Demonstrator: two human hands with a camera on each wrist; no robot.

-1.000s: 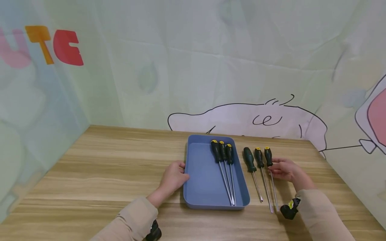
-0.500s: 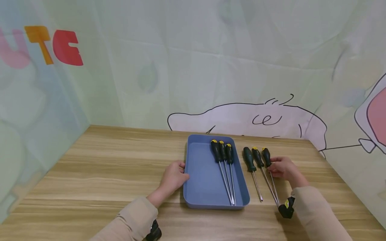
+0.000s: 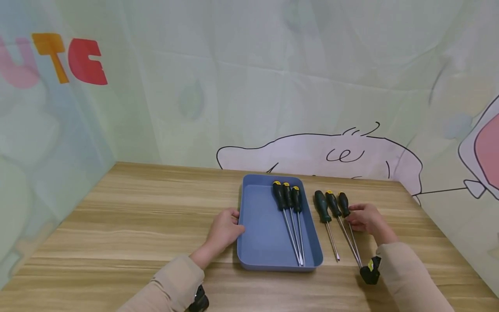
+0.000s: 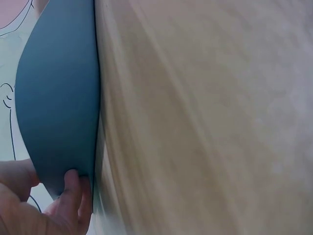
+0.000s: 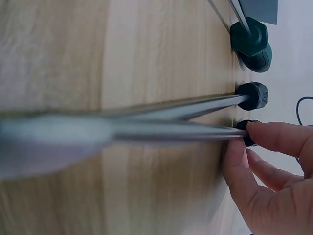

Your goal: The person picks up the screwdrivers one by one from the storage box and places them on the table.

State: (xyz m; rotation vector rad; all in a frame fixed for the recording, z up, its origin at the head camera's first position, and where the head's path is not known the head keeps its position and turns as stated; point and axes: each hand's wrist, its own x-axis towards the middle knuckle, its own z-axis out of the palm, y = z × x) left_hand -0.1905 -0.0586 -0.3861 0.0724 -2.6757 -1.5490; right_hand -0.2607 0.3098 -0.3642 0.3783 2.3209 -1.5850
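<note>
My left hand point(image 3: 224, 229) grips the left wall of a blue rectangular tray point(image 3: 257, 225); in the left wrist view its fingers point(image 4: 73, 191) lie against the outer wall. Three screwdrivers point(image 3: 279, 197) with black, yellow-ended handles lie side by side along the tray's right half. To the right of the tray, my right hand point(image 3: 368, 221) pinches the rightmost screwdriver point(image 3: 343, 203) at the shank end of its handle. Beside it lies another black screwdriver point(image 3: 332, 203), and the two shanks converge near the tips. A dark green screwdriver point(image 3: 321, 206) lies nearest the tray.
A wooden table point(image 3: 156, 208) carries everything. Behind it hangs a printed cloth backdrop point(image 3: 249, 86) with letters and cartoon outlines. A small black wrist camera point(image 3: 369, 273) hangs below the right sleeve, close to the screwdriver tips.
My right hand has moved slightly left with the rightmost screwdriver. The screwdriver beside it has shifted too, its handle left and its tip right, so the tips now nearly meet. My left hand stays put.
</note>
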